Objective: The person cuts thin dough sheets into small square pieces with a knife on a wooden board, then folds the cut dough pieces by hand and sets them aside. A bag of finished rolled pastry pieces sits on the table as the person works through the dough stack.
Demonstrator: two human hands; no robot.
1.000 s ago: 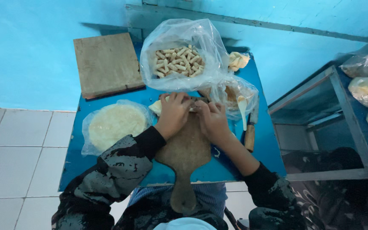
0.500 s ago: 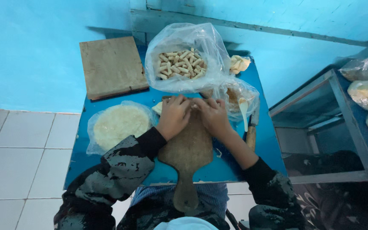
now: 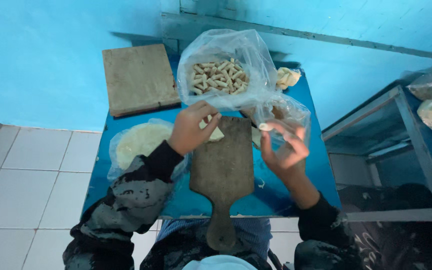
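My left hand (image 3: 190, 127) rests on a pale piece of dough (image 3: 214, 133) at the top left of a wooden paddle board (image 3: 223, 170). Over the board's right edge, my right hand (image 3: 282, 147) is raised and pinches a small pale dough roll (image 3: 265, 127) between thumb and fingertips. Just beyond the hands stands a clear plastic bag (image 3: 224, 67) holding several small finished rolls (image 3: 218, 78). A second clear bag (image 3: 286, 115) lies behind my right hand.
All this sits on a small blue table (image 3: 181, 200). A square wooden board (image 3: 138, 77) lies at its far left, a bagged stack of round pale wrappers (image 3: 138, 142) at the near left. Dough scraps (image 3: 288, 77) lie far right. A blue metal shelf (image 3: 401, 150) with bagged goods stands at right.
Both hands were pressed together on the dough at the board's top. Now they have parted: the right hand has lifted to the right with a small roll, the left stays on the dough.
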